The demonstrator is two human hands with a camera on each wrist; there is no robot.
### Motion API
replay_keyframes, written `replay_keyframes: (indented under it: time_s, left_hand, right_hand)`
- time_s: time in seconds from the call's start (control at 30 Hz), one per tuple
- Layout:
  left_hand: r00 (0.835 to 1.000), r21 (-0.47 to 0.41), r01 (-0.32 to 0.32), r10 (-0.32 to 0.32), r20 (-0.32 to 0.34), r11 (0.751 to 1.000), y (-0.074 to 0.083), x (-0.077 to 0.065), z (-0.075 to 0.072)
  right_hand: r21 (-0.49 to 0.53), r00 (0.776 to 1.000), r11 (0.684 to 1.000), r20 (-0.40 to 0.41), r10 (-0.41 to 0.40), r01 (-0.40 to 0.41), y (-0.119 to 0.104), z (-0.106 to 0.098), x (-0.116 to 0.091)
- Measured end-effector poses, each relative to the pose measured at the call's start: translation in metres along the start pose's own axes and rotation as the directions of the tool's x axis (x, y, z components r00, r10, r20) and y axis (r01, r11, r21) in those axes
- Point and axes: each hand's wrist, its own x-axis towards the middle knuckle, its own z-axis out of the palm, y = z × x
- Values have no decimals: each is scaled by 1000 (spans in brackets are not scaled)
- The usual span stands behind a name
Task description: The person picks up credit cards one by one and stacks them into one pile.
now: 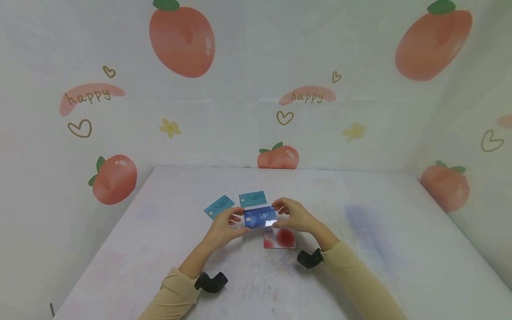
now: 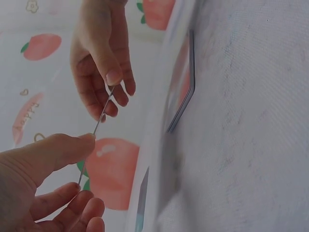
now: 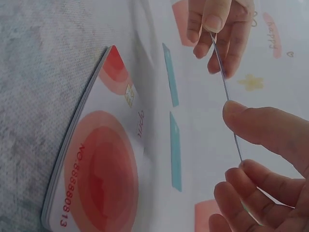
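Both hands hold one blue VIP card [image 1: 260, 217] above the table, face toward the head camera. My left hand [image 1: 224, 228] pinches its left end between thumb and fingers, and my right hand [image 1: 295, 216] pinches the right end. Edge-on in the left wrist view, the card [image 2: 100, 118] shows as a thin line between the hands. Below it on the table lies a small stack of red-and-white cards [image 1: 280, 238]; the right wrist view shows the top card's [image 3: 104, 164] red circles and chip. Two teal VIP cards, one tilted [image 1: 219, 207] and one straighter [image 1: 253, 198], lie beyond the hands.
A pale cloth with faint coloured smudges covers the table [image 1: 400, 249]. White wall hangings [image 1: 240, 133] printed with peaches and "happy" rise behind and at the sides. A black wrist mount [image 1: 211, 282] sits at the left cuff, another [image 1: 310, 258] at the right.
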Motion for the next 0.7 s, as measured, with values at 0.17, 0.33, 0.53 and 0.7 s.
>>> replay_keyframes:
  time_s: [0.17,0.33,0.53,0.7]
  left_hand:
    - [1000,17,-20,20,0,1000,-1,1,3]
    - [1000,21,-30,29,7,999,-2,1,6]
    - [999,13,-39,39,33,999,-3,2,9]
    - [998,9,-42,42,35,999,0,2,11]
  right_hand:
    - [2,1000,1000,-1,23,-23,3,0,-2]
    - [-2,1000,1000,-3,14,-14,6,-1,-5]
    - [-20,1000,1000,-7,1,-2,10,-2,-8]
    - [-28,1000,1000,-13,5,-6,12,-4,-11]
